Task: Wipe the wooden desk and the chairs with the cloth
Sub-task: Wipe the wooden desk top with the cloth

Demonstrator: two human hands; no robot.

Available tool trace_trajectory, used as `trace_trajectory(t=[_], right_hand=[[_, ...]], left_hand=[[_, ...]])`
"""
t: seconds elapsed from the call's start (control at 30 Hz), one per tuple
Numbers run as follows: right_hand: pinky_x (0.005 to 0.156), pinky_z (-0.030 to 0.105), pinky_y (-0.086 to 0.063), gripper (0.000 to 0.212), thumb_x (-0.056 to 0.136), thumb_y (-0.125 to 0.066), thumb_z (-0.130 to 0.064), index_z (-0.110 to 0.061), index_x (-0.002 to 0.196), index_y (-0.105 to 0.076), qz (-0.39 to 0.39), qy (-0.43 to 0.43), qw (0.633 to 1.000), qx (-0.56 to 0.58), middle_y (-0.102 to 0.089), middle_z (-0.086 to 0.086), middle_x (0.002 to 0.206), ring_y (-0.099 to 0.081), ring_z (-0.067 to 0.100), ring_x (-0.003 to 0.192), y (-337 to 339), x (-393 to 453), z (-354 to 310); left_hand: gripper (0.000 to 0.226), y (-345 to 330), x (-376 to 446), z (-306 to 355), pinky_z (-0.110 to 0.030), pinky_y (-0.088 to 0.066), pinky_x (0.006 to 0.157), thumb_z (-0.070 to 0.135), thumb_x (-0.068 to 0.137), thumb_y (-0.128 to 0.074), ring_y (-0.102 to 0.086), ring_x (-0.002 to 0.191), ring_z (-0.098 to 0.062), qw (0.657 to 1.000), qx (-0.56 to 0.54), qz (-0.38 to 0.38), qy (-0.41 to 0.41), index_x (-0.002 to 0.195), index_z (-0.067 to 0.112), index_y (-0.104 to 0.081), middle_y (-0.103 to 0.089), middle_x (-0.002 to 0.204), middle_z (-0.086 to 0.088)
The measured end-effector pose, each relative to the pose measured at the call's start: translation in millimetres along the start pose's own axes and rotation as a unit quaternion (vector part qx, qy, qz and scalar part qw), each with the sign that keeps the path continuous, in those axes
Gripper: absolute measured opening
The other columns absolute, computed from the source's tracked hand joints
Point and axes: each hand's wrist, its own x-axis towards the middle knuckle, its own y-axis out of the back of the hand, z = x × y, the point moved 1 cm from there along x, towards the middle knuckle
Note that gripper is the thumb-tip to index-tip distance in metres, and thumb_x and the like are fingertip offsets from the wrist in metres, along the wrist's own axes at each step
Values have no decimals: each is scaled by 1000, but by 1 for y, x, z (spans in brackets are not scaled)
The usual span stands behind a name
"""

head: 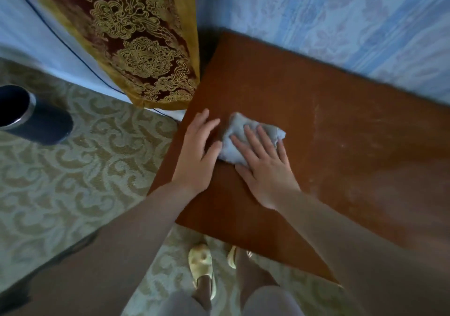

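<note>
A reddish-brown wooden desk (341, 125) stands against the wall, with pale dusty streaks on its right part. A crumpled grey-blue cloth (237, 134) lies on the desk near its left edge. My right hand (263, 162) presses flat on the cloth with straight, spread fingers. My left hand (198, 150) rests flat on the desk beside the cloth, at the desk's left edge, its thumb touching the cloth's side. No chair is in view.
A red and gold patterned curtain (136, 43) hangs left of the desk, with a dark cable (73, 48) running along the wall. A dark cylindrical bin (31, 116) stands on the patterned carpet (85, 169) at the left. My feet in pale slippers (202, 264) stand below the desk's front edge.
</note>
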Motion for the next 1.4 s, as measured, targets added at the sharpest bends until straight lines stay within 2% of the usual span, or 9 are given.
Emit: trace_trajectory(t=[0.1,0.3,0.47,0.67,0.83,1.0,1.17,1.33,1.4], right_hand=[[116,52,6,59,95,-16,-43,-36,151,3,64,-127,989,42,12,-3,159,18,21,145,-23,-11,-71],[115,48,-4,56,99,-19,-50,-32,151,-9,40,102,993,-37,-9,-4,160,5,18,147,-50,-71,-75],[117,52,1,68,90,-15,-52,-32,151,6,79,-154,985,23,13,-2,159,18,20,145,-46,-49,-99],[118,47,2,56,100,-21,-50,-42,150,3,21,18,999,-24,8,-12,159,16,11,145,-44,-108,-42],[116,47,10,56,96,-10,-50,-42,149,8,88,-273,955,71,20,-11,156,23,15,143,-39,-91,-45],[115,45,-5,55,99,-18,-49,-36,151,-7,74,-118,990,-18,0,-8,160,5,14,147,-55,-140,-29],[117,44,8,57,94,-9,-54,-43,150,1,139,-355,921,73,7,-11,159,15,13,145,-47,-129,-6],[117,45,-6,55,97,-24,-49,-41,150,-12,120,-162,979,7,-7,-10,160,1,13,147,-60,-174,-4],[116,42,0,55,97,-24,-50,-44,150,-7,149,-243,958,41,-3,-13,159,7,9,146,-64,-196,25]], left_hand=[[49,5,-29,-1,-30,-15,118,33,93,-43,-14,142,3,998,-44,22,35,141,24,-42,-23,156,10],[49,15,-66,-11,-28,-18,117,21,96,-50,-16,142,2,999,39,-1,19,143,24,-39,-28,153,12],[57,-6,-65,-2,-34,-11,119,45,93,-33,-16,144,-8,986,151,51,49,144,21,-38,-31,154,6],[61,-12,-66,-5,-32,1,118,48,89,-34,-5,146,-7,975,216,35,40,147,26,-31,-19,158,9],[68,-40,-64,13,-41,8,118,36,91,-44,7,147,-14,954,274,52,106,152,22,-15,-4,161,2],[53,-74,-79,34,-39,6,119,25,95,-38,0,147,-12,971,232,37,51,147,27,-30,-15,159,6],[53,-84,-78,33,-46,-3,119,40,94,-38,-5,147,-17,948,311,33,54,145,28,-31,-20,158,4],[51,-86,-79,35,-49,-5,118,36,94,-38,-8,146,-20,944,324,32,52,144,25,-34,-23,157,1],[49,-84,-81,35,-47,-3,118,34,95,-39,-8,147,-19,948,315,34,42,143,25,-36,-23,157,1]])
